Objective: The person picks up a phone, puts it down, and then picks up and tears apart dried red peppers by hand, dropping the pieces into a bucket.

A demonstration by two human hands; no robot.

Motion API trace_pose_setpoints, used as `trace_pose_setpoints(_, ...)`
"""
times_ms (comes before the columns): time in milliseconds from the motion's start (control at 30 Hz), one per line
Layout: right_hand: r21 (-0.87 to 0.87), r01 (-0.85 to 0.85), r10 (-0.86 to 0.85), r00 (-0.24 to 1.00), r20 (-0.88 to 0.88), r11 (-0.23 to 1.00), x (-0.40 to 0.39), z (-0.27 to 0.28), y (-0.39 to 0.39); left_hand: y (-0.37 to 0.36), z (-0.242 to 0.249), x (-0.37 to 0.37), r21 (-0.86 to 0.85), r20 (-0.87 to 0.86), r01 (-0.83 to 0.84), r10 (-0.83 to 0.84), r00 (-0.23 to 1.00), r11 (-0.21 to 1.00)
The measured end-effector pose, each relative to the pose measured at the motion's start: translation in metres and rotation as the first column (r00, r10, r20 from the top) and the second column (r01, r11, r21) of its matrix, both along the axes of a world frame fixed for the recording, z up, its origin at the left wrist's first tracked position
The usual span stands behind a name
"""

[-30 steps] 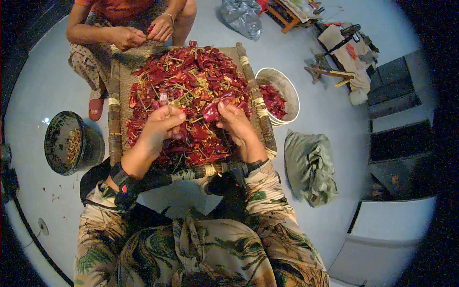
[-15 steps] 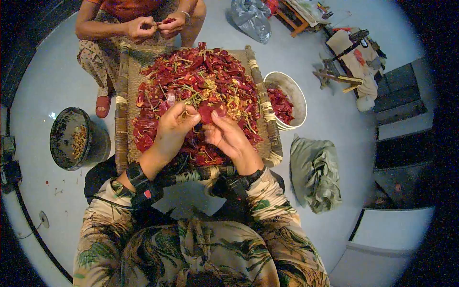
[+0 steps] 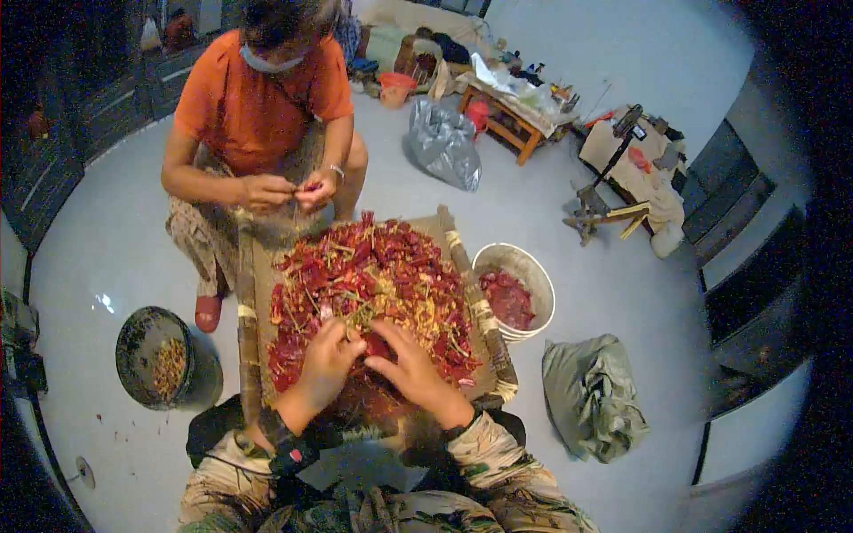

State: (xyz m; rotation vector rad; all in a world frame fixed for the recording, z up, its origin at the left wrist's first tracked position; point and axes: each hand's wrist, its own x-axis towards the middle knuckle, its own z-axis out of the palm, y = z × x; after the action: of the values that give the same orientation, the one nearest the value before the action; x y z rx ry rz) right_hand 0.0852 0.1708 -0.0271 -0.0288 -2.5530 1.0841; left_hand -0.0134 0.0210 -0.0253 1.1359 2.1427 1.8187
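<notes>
A heap of dried red chillies (image 3: 373, 284) with green stems lies on a woven mat tray (image 3: 247, 311) framed by wooden poles. My left hand (image 3: 327, 362) and my right hand (image 3: 404, 364) meet over the near part of the heap, fingers pinched together on one chilli (image 3: 373, 345) between them. Opposite me a person in an orange shirt (image 3: 258, 98) sits and works a chilli with both hands (image 3: 289, 188).
A white bucket (image 3: 515, 289) with red chillies stands right of the tray. A dark bucket (image 3: 164, 360) holding stems sits on the left. A grey-green sack (image 3: 600, 395) lies at right, a silver bag (image 3: 442, 142) and cluttered low tables behind.
The view has tilted up, showing the seated person fully. My hands have drawn closer together on the chilli and sit lower in the picture.
</notes>
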Motion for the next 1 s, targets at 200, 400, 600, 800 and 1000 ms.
trace_pose_setpoints(200,-0.096,0.016,-0.014,1.000,0.022,0.995,0.001,-0.005,-0.005,-0.001,-0.005,0.002,-0.029,0.055,0.003,-0.002,0.998,1.000)
trace_pose_setpoints(400,-0.199,0.090,-0.085,0.996,0.031,0.976,0.003,0.000,-0.019,-0.001,0.000,0.009,-0.023,0.023,-0.108,0.108,0.994,0.994)
trace_pose_setpoints(600,-0.241,0.034,-0.053,0.996,-0.076,0.970,0.004,0.000,-0.019,0.001,-0.003,0.009,0.126,0.431,-0.017,-0.039,0.902,0.992)
trace_pose_setpoints(800,-0.418,0.033,-0.015,0.999,0.047,0.908,0.005,0.000,-0.020,-0.006,-0.006,0.001,0.294,0.789,0.088,-0.293,0.539,0.952)
trace_pose_setpoints(1000,-0.712,0.022,0.050,0.996,0.080,0.702,0.008,-0.005,-0.022,-0.008,0.002,0.002,0.419,0.875,0.066,-0.423,0.235,0.905)
